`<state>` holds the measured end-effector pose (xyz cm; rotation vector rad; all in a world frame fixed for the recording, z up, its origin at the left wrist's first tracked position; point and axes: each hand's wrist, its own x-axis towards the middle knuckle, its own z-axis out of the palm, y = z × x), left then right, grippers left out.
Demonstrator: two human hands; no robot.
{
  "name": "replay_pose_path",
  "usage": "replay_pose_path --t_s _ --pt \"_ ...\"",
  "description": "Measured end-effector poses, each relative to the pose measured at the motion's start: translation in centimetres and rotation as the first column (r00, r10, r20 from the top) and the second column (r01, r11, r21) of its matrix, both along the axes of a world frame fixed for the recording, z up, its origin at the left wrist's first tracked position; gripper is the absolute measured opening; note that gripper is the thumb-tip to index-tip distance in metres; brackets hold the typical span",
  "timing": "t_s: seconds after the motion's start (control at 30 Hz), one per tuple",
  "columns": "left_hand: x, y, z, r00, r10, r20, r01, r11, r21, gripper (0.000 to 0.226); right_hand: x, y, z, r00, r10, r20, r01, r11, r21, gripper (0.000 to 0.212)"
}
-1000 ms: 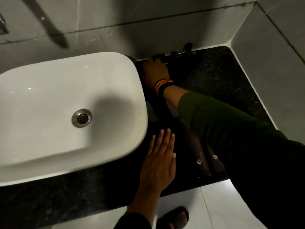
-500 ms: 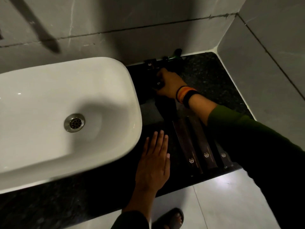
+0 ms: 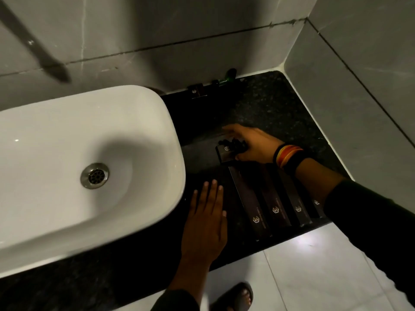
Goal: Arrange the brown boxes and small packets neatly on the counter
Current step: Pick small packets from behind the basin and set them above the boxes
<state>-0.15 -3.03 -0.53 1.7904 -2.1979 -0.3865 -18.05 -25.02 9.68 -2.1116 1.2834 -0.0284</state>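
Note:
Several long brown boxes (image 3: 258,203) with a small logo lie side by side near the front edge of the dark stone counter (image 3: 280,108). My right hand (image 3: 251,144) grips a small brown packet (image 3: 225,153) with the same logo, just behind the far ends of those boxes. Another small brown packet (image 3: 197,92) stands against the back wall. My left hand (image 3: 206,221) rests flat on the counter, fingers spread, between the sink and the boxes, holding nothing.
A white basin (image 3: 134,122) with a metal drain (image 3: 95,175) fills the left side. A small green bottle (image 3: 226,78) lies at the back wall. Tiled walls close the back and right. Below the counter edge are a light floor and a sandalled foot (image 3: 235,297).
My right hand has drawn back from the back wall toward me with a small packet in it. The left hand has stayed flat on the counter.

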Motion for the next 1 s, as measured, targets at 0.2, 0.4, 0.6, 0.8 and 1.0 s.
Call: replay_pose_path --t_s 0.2,0.4,0.6,0.8,1.0 --pt "0.0 -0.1 0.2 1.0 -0.009 0.01 0.009 1.0 0.019 0.06 1.2 -4.5 1.2 0.993 -0.069 0.097 0.082 0.987 -0.138 0.06" --pt "-0.1 -0.1 0.5 1.0 -0.01 0.027 0.009 0.999 0.053 0.062 6.9 -11.1 1.0 0.991 -0.11 0.075 0.124 0.965 -0.231 0.053" --pt "0.0 -0.1 0.6 0.998 -0.026 0.051 0.023 0.998 0.06 0.062 11.2 -14.3 0.0 0.983 -0.084 -0.16 0.045 0.97 -0.237 0.069" --pt "0.0 -0.1 0.6 0.998 -0.031 0.059 0.028 0.998 0.051 0.063 10.6 -14.1 0.2 0.926 -0.161 -0.341 0.083 0.969 -0.231 0.089" --pt "-0.1 0.0 0.7 0.998 -0.021 0.051 0.019 0.999 0.044 0.062 9.5 -12.5 0.2 0.983 0.003 -0.186 -0.034 0.986 -0.165 0.076"
